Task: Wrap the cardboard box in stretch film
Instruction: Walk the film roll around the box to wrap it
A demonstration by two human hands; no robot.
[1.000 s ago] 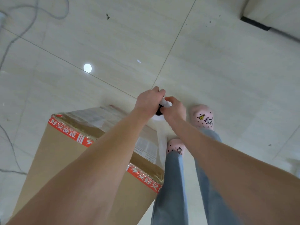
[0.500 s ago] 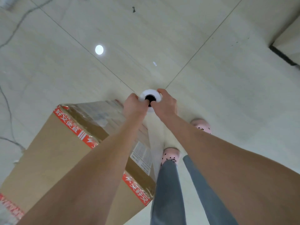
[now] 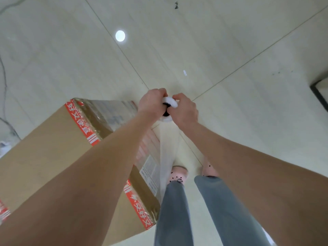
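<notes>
The left grip (image 3: 150, 102) and right grip (image 3: 184, 110) met near the centre, both curled round the top end of a white roll (image 3: 170, 101) whose dark core showed between them. From the roll, film (image 3: 166, 150) ran down toward 6 o'clock as a pale sheet just beside the box (image 3: 49, 150). The brown box filled the view from 7 to 9 o'clock, with red tape (image 3: 79, 121) along its edges and a label (image 3: 149, 173) on its glossy side face. Jeans (image 3: 174, 210) and pink shoes (image 3: 178, 174) showed at 5 o'clock on the pale tiled floor (image 3: 230, 41). A bright light spot (image 3: 120, 35) lay at 11 o'clock.
</notes>
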